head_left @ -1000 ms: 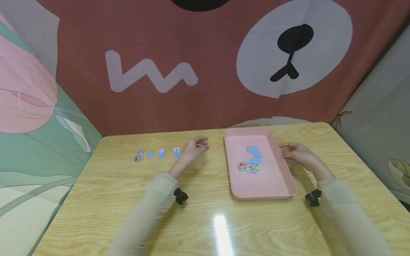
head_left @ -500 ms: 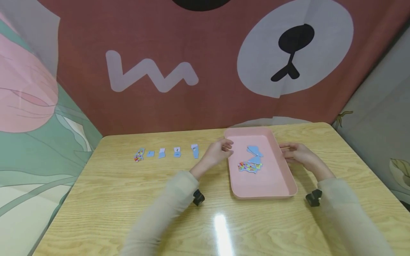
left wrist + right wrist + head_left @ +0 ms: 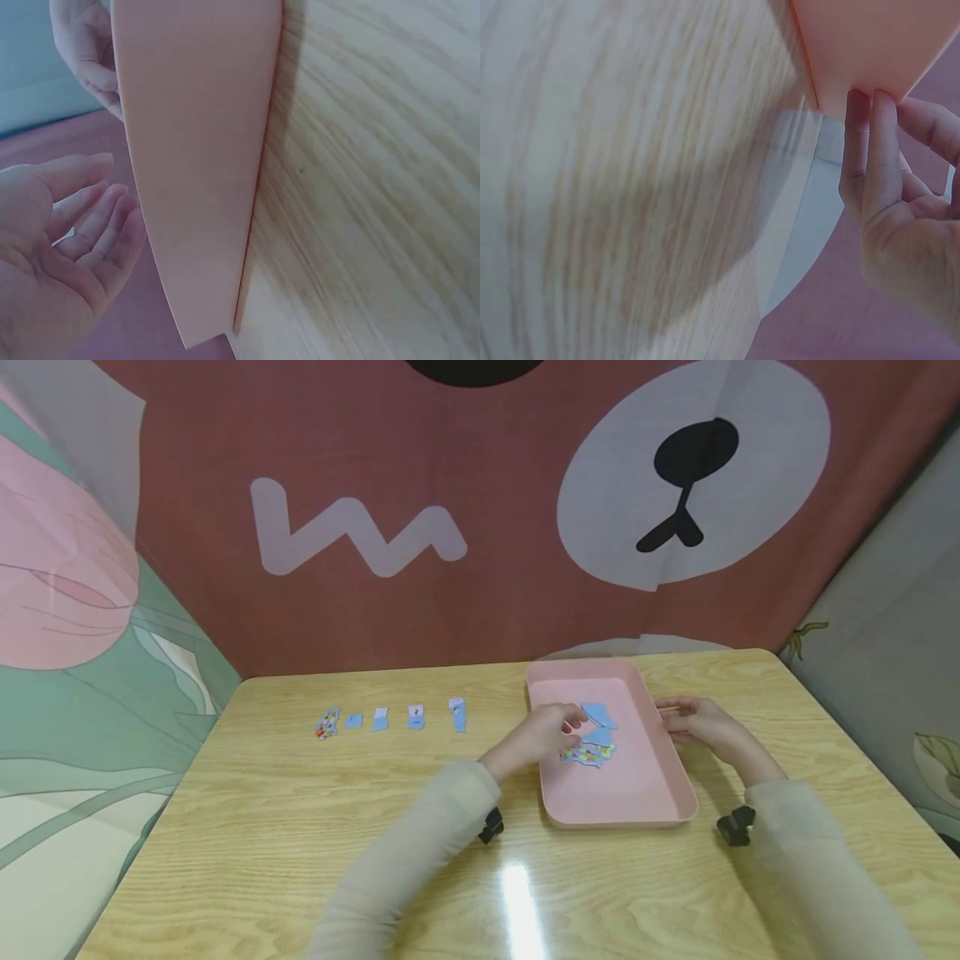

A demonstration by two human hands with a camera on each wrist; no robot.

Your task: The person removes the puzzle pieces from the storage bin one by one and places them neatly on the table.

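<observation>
My left hand (image 3: 536, 739) hovers over the left part of the pink tray (image 3: 615, 806), its fingers loosely bent and nothing between them. Under and beside its fingertips lie blue puzzle pieces (image 3: 599, 714) and a multicoloured puzzle piece (image 3: 588, 756), partly hidden by the hand. My right hand (image 3: 701, 724) is at the tray's right side. In the right wrist view, the right hand's fingertips (image 3: 883, 109) touch the tray's outer wall (image 3: 874, 49). The left wrist view has the left hand (image 3: 67, 240) above the tray's side wall (image 3: 199, 150), fingers slightly curved.
Several small pieces lie in a row at the left back of the wooden table (image 3: 300, 827): a multicoloured piece (image 3: 327, 723), a blue piece (image 3: 354, 721) and others, ending with a tall blue piece (image 3: 458, 717). A brown curtain (image 3: 495, 610) hangs behind the table.
My left hand has moved right, from beside the row of pieces to over the tray. The tall blue piece at the row's right end came into view. My right hand stays at the tray.
</observation>
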